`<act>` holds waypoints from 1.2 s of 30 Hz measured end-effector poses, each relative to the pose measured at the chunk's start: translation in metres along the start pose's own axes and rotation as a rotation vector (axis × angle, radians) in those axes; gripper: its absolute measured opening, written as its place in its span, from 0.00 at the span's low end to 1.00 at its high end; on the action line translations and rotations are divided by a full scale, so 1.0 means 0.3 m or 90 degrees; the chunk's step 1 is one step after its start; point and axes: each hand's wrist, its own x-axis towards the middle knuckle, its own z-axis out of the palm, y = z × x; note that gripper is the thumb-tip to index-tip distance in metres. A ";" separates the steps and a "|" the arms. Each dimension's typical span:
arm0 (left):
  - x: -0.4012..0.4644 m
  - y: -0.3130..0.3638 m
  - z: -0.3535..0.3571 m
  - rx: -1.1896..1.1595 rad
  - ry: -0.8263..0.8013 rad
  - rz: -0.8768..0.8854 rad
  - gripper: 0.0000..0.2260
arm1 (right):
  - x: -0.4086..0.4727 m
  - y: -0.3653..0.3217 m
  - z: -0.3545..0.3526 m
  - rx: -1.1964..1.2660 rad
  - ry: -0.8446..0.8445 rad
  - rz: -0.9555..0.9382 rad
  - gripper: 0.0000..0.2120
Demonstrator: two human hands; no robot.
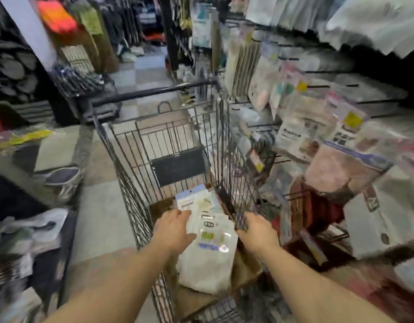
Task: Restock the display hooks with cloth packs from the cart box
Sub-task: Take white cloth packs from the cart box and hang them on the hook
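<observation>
A wire shopping cart [136, 190] stands in the aisle with a brown cardboard box [245, 271] in its near end. Several white cloth packs [208, 262] in clear wrap stand stacked in the box. My left hand [174, 227] rests on the left side of the packs, fingers curled against them. My right hand [256, 227] is at the cart's right wire wall, beside the packs, fingers bent downward. Display hooks [336, 86] with hanging packs run along the right. The picture is motion-blurred, so neither hand's grip is clear.
Hanging cloth and towel packs [341, 169] crowd the right side close to the cart. Dark racks and a wire basket [84, 82] stand on the left. Tiled floor [103, 217] runs between the left racks and the cart.
</observation>
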 end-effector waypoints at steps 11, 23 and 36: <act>0.391 -0.071 0.474 -0.070 -0.141 -0.014 0.34 | 0.398 0.098 0.428 0.094 -0.171 0.136 0.25; 0.417 -0.168 0.497 -0.130 -0.343 0.077 0.16 | 0.326 0.000 0.458 0.067 -0.183 0.294 0.17; 0.453 0.082 -0.140 -0.447 -0.415 0.232 0.15 | -0.082 -0.026 0.019 0.414 0.119 0.304 0.21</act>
